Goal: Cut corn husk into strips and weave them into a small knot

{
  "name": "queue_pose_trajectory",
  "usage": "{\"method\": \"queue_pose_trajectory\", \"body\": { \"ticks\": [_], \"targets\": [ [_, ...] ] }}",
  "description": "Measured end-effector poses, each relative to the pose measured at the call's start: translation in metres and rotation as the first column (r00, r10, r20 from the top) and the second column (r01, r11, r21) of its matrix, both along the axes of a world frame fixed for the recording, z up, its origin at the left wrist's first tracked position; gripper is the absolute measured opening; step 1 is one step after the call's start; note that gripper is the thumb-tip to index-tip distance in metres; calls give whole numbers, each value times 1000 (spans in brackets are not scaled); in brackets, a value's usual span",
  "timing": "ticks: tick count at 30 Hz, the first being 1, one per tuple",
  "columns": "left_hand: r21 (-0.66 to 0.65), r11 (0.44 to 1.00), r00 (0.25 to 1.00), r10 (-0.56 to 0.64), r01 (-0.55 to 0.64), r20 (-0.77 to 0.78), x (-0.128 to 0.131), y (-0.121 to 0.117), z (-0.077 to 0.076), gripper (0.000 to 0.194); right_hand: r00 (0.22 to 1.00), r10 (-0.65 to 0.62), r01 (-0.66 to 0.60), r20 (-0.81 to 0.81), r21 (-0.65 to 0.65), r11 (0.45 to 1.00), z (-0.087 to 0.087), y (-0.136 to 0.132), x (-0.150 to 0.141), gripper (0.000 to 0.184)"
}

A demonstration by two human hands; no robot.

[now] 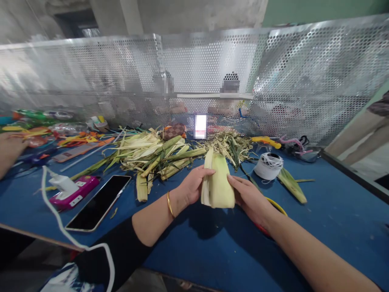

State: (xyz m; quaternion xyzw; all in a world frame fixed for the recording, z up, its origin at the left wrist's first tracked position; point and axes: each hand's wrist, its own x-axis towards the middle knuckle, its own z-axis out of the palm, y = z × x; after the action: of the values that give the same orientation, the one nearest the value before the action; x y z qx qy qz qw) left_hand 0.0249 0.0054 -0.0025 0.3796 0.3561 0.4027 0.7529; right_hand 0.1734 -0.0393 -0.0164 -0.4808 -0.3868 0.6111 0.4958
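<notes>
Pale green corn husk (223, 184) is held up above the blue table in front of me, as a broad piece with a narrower folded strip along its left side. My left hand (196, 184) pinches it at the left, thumb across the front. On the right edge my right hand (243, 190) grips it, thumb in front and fingers hidden behind. Behind the hands lies a heap of corn husks and stalks (158, 154). Partly covered by my right wrist is a yellow and red round rim (276, 206).
A phone (99, 202) and a magenta power strip (74, 192) with a white charger lie left. To the right are a ball of white string (268, 166) and a loose husk (293, 186). A perforated metal screen (121, 81) stands behind. Another person's hand (10, 152) is far left.
</notes>
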Motion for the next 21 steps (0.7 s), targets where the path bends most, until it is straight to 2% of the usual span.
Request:
{"method": "queue_pose_trajectory", "body": {
  "ticks": [3, 6, 9, 11, 13, 17, 21],
  "targets": [
    [-13, 1000, 1000, 10, -10, 13, -3, 0, 3, 24, 999, 26, -27, -43, -23, 999, 4, -1, 4, 32],
    [58, 997, 997, 57, -60, 48, -3, -2, 1, 29, 997, -75, 75, 5, 33, 997, 6, -1, 6, 35],
    [51, 999, 1000, -9, 8, 16, -1, -6, -2, 27, 986, -154, 147, 61, 105, 983, 9, -2, 5, 41],
    [29, 999, 998, -31, 32, -61, 1, -8, -3, 27, 988, -145, 140, 49, 102, 985, 11, -3, 3, 43],
    [30, 1000, 995, 11, -8, -99, 2, -9, -3, 25, 994, -111, 110, 8, 62, 992, 14, -4, 3, 42],
    [40, 992, 991, 124, -122, -58, 4, -7, -1, 24, 994, -106, 106, 9, 8, 994, 16, -3, 7, 34],
    [40, 980, 979, 196, -194, -52, 4, -5, -2, 19, 979, -168, 160, 114, 77, 984, 10, 4, 14, 35]
  ]
}}
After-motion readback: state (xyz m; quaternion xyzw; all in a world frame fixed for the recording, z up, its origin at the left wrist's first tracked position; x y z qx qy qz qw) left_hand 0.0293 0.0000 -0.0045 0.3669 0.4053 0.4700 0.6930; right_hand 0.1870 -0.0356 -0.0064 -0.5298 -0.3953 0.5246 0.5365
